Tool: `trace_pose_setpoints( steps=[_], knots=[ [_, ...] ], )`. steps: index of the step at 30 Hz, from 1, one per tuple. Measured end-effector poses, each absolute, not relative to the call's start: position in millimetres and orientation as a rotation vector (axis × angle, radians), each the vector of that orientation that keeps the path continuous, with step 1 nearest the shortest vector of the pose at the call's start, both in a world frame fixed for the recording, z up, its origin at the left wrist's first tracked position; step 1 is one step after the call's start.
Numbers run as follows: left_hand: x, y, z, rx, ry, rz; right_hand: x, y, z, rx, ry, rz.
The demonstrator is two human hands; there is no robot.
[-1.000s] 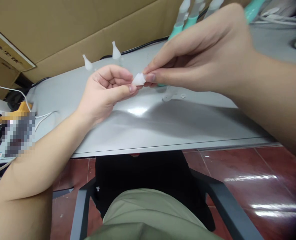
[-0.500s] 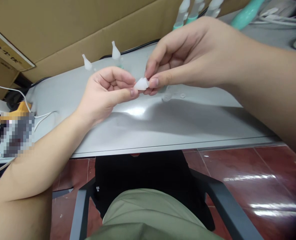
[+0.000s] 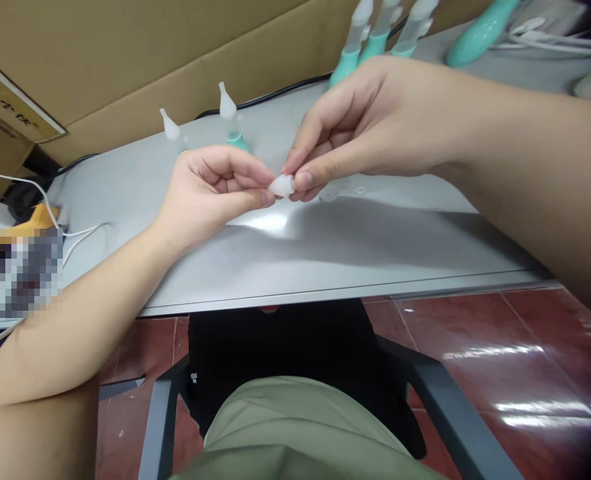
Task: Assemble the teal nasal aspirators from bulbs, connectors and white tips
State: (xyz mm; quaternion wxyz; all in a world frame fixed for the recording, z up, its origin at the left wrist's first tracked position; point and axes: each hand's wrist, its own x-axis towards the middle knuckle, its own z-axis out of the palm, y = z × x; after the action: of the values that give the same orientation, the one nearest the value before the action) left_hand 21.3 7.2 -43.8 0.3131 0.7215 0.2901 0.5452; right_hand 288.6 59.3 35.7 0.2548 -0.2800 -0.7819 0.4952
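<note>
A small white silicone nozzle tip [image 3: 282, 185] is held over the table between my two hands. My left hand [image 3: 202, 190] pinches its narrow end with thumb and index finger. From the other side, the thumb and fingers of my right hand [image 3: 370, 130] grip the wide end. Beneath the right fingers lie a clear plastic piece [image 3: 328, 197], partly hidden, and a small clear ring [image 3: 360, 191]. Behind my left hand stand a nasal aspirator [image 3: 236, 137] with a green base and another white-tipped one [image 3: 172, 127], its lower part covered by the hand.
Several green-bulbed aspirators [image 3: 346, 63] stand at the back right, near a loose green bulb [image 3: 482, 33] and white cables [image 3: 540, 37]. Cardboard [image 3: 175, 53] borders the grey table [image 3: 325, 267] behind. A yellow object [image 3: 40, 217] and white wires are at the left.
Both hands and the nozzle tip sit slightly lower in the picture. More of the aspirators behind shows. My right fingers have shifted a little around the tip's wide end.
</note>
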Motion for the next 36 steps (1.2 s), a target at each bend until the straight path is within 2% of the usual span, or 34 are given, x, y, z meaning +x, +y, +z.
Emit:
trace_pose_setpoints(
  steps=[10, 19, 28, 32, 36],
  knots=[
    [23.8, 14.4, -45.4, 1.861, 0.652, 1.558, 282.6, 43.2, 41.1, -0.793, -2.043, 1.215],
    [7.4, 33.7, -42.9, 1.874, 0.898, 1.470, 289.7, 47.5, 30.1, -0.529, -2.106, 0.673],
    [9.1, 28.9, -43.4, 1.895, 0.857, 1.481, 293.0, 39.1, 24.3, -0.688, -2.203, 0.464],
    [8.2, 27.8, -42.5, 1.930, 0.827, 1.480, 292.2, 40.2, 25.6, -0.736, -2.190, 0.519],
    [4.8, 29.1, -39.8, 1.989, 0.915, 1.406, 287.2, 40.5, 34.6, -0.706, -2.156, 0.840]
  ],
)
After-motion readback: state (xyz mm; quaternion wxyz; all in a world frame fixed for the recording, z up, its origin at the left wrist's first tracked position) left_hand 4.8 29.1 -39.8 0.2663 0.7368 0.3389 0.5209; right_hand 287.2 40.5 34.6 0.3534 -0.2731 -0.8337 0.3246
